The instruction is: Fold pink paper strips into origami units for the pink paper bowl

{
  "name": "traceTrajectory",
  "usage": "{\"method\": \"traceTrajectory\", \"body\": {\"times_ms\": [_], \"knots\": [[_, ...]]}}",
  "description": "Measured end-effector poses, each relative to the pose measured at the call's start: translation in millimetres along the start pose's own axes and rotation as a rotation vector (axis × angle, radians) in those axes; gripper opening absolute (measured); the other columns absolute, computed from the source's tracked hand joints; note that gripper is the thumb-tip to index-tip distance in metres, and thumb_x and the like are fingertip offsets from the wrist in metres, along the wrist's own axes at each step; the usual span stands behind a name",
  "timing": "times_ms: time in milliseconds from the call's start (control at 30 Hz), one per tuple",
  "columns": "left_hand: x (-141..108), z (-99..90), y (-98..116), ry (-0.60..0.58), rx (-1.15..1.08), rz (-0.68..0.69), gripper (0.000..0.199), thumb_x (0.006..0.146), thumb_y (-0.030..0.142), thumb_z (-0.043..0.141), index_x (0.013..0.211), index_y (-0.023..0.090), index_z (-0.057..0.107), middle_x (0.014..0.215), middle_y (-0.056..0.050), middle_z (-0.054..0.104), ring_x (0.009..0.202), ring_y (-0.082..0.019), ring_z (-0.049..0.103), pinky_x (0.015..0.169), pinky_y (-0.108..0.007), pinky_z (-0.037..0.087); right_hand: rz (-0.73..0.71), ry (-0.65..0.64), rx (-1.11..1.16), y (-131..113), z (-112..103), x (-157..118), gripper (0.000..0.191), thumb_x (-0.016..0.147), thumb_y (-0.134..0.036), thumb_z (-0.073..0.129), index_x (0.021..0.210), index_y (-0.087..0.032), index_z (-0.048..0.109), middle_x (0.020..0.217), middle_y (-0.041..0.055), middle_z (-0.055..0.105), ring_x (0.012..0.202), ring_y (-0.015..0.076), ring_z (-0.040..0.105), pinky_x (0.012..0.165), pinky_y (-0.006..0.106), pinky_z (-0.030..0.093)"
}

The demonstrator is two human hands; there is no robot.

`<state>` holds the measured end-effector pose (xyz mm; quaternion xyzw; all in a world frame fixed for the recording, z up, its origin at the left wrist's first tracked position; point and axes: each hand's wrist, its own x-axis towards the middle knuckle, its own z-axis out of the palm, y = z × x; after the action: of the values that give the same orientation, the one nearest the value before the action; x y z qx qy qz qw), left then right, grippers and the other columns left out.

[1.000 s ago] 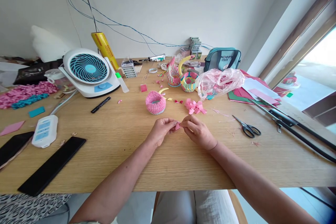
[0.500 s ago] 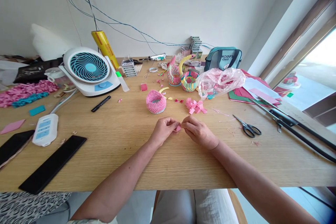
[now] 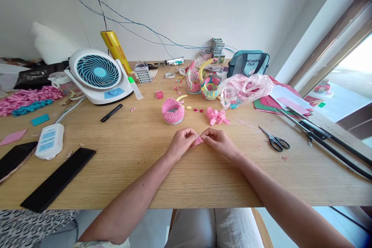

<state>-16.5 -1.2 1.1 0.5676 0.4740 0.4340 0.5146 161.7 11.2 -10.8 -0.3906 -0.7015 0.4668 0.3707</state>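
Observation:
A small piece of pink paper [image 3: 198, 140] is pinched between my two hands, low over the table near its middle. My left hand [image 3: 183, 142] holds its left side, thumb and fingers pressed together. On the other side my right hand [image 3: 217, 142] grips it with fingertips and thumb, partly covering it. Just beyond my left hand stands a round pink folded-paper basket [image 3: 173, 111] with a pale blue base. A loose pile of pink paper pieces [image 3: 216, 116] lies past my right hand.
Behind are two folded-paper swans, one pink [image 3: 192, 79] and one yellow [image 3: 209, 85], beside a plastic bag [image 3: 244, 90]. Scissors [image 3: 276, 141] lie to the right. A fan [image 3: 99, 75], a power strip [image 3: 50, 142], a marker [image 3: 111, 112] and a black slab [image 3: 59, 180] occupy the left.
My right hand has turned slightly and its fingers have shifted on the pink paper, which shows a little more. My left hand stays nearly in place. The camera view has shifted slightly.

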Motion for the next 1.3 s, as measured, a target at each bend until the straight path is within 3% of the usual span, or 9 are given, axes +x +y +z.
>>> {"method": "traceTrajectory", "body": {"times_ms": [433,733,867,933,1033,1167,1300], "knots": [[0,3.4,-6,0.007,0.104,0.076,0.02,0.076,0.026,0.059,0.06,0.015,0.055,0.055,0.002,0.054,0.053,-0.009,0.048,0.053,-0.022,0.038,0.024,-0.008,-0.064,8,3,0,0.016,0.084,-0.028,0.054,0.077,-0.016,0.062,0.072,0.0005,0.062,0.066,0.0132,0.053,0.061,0.025,0.039],[-6,5.3,4,-0.049,-0.254,-0.226,0.023,0.073,0.034,0.068,0.069,0.016,0.053,0.064,0.003,0.05,0.059,-0.008,0.049,0.058,-0.024,0.053,-0.004,0.003,-0.125,3,-1,-5,0.029,0.091,-0.039,0.05,0.072,-0.017,0.055,0.062,-0.0032,0.05,0.058,0.0105,0.046,0.054,0.023,0.036],[-2,-0.3,0,-0.094,-0.428,-0.303,0.025,0.071,0.031,0.073,0.072,0.015,0.054,0.062,0.004,0.049,0.057,-0.006,0.048,0.056,-0.021,0.054,-0.207,0.043,-0.089,-1,-4,-6,0.015,0.091,-0.031,0.052,0.096,-0.02,0.06,0.088,0.0031,0.062,0.078,0.0146,0.058,0.071,0.027,0.047],[-1,0.0,-2,-0.088,-0.461,-0.321,0.026,0.068,0.03,0.076,0.075,0.015,0.056,0.063,0.004,0.05,0.055,-0.005,0.047,0.055,-0.02,0.053,-0.3,0.037,-0.129,-2,-3,-7,0.012,0.089,-0.028,0.055,0.096,-0.021,0.062,0.092,0.0048,0.062,0.082,0.0156,0.06,0.075,0.029,0.049],[-4,3.8,-1,-0.067,-0.413,-0.278,0.03,0.069,0.034,0.078,0.079,0.014,0.058,0.068,0.002,0.054,0.055,-0.005,0.049,0.054,-0.021,0.054,-0.31,0.086,-0.14,0,1,-6,0.01,0.087,-0.029,0.059,0.085,-0.02,0.063,0.085,0.0043,0.062,0.078,0.0156,0.06,0.073,0.029,0.05],[-8,7.7,4,-0.073,-0.223,-0.115,0.04,0.079,0.053,0.065,0.081,0.013,0.062,0.076,-0.004,0.061,0.067,-0.012,0.06,0.059,-0.026,0.056,-0.115,0.146,0.044,5,5,-1,0.021,0.084,-0.039,0.064,0.08,-0.019,0.06,0.077,0.0032,0.064,0.071,0.0161,0.061,0.07,0.031,0.05],[-6,6.3,0,-0.085,-0.013,0.076,0.033,0.078,0.048,0.067,0.081,0.015,0.062,0.072,-0.001,0.059,0.064,-0.012,0.058,0.059,-0.024,0.052,0.008,0.163,0.263,5,5,3,0.035,0.072,-0.05,0.073,0.076,-0.019,0.059,0.074,0.0018,0.064,0.068,0.0152,0.059,0.066,0.029,0.049]]}}
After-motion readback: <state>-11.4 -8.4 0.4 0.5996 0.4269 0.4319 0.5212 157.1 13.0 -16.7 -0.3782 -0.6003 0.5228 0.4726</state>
